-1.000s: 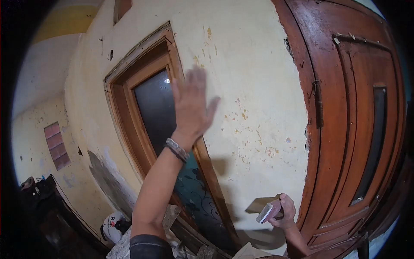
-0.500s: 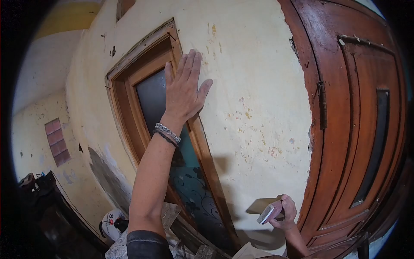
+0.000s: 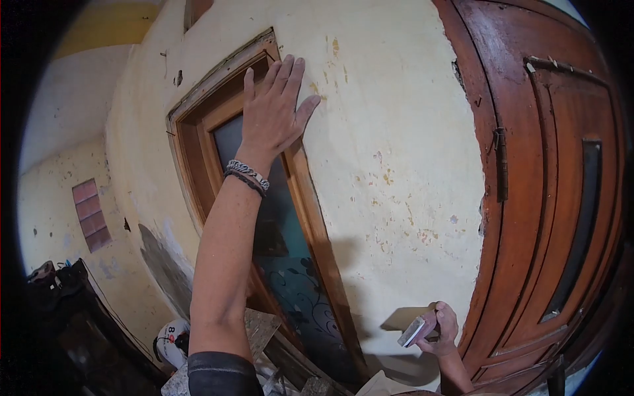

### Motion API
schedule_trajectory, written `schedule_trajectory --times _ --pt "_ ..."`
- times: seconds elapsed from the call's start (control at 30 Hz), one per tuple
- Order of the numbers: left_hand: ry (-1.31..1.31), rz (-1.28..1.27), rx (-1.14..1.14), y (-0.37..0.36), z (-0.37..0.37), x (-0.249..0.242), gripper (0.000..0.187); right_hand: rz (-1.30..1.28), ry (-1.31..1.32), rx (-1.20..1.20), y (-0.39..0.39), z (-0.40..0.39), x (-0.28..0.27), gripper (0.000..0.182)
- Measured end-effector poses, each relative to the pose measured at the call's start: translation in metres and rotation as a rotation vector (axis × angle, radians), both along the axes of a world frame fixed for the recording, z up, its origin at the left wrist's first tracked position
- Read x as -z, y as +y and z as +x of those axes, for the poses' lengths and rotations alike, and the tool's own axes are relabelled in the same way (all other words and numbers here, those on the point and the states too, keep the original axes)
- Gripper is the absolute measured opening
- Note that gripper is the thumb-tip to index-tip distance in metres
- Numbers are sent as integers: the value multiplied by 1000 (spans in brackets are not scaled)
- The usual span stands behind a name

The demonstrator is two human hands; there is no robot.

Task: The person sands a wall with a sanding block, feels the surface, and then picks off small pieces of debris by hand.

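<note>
My left hand [image 3: 274, 112] is raised with its fingers spread, close to the cream wall [image 3: 396, 119] beside the upper corner of a wooden frame [image 3: 307, 204]. Whether the palm touches the plaster cannot be told from this angle. Chain and dark bracelets [image 3: 247, 177] circle that wrist. Low on the right, my right hand [image 3: 448, 330] grips a sanding block [image 3: 418, 329], a grey-edged block with reddish paper around it. The block casts a shadow on the wall nearby. Scraped, flaked paint patches [image 3: 386, 175] mark the plaster between the hands.
A brown panelled door [image 3: 561, 198] stands on the right, with rough plaster along its frame. Frosted patterned glass [image 3: 290, 284] fills the wooden frame on the left. A white round object [image 3: 173, 343] marked 8, a dusty board [image 3: 261, 330] and dark furniture [image 3: 86, 336] lie below left.
My left hand has shifted slightly up and left along the wall. My right hand keeps its grip on the sanding block, and the view has turned a little.
</note>
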State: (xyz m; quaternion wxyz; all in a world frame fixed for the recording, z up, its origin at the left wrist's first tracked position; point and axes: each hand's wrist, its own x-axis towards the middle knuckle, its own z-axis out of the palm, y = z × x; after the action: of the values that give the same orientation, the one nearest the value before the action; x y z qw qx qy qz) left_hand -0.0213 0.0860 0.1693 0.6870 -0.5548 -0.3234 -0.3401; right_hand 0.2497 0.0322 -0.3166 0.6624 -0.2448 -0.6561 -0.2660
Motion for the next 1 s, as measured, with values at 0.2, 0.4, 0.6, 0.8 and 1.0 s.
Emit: schedule_trajectory --times 0.2,0.4,0.6,0.8,1.0 --pt "98 7 19 -11 -10 -4 58 0 1 -21 4 2 7 89" --pt "98 -22 109 -11 -11 -12 49 -17 3 -65 5 3 9 88" --pt "137 -38 86 -16 -16 -19 45 -15 0 -33 4 3 9 90" --pt "98 -102 154 -20 -13 -22 43 -4 -13 -2 2 3 3 92" --pt "105 -94 123 -18 -14 -29 45 -18 -11 4 3 4 6 91"
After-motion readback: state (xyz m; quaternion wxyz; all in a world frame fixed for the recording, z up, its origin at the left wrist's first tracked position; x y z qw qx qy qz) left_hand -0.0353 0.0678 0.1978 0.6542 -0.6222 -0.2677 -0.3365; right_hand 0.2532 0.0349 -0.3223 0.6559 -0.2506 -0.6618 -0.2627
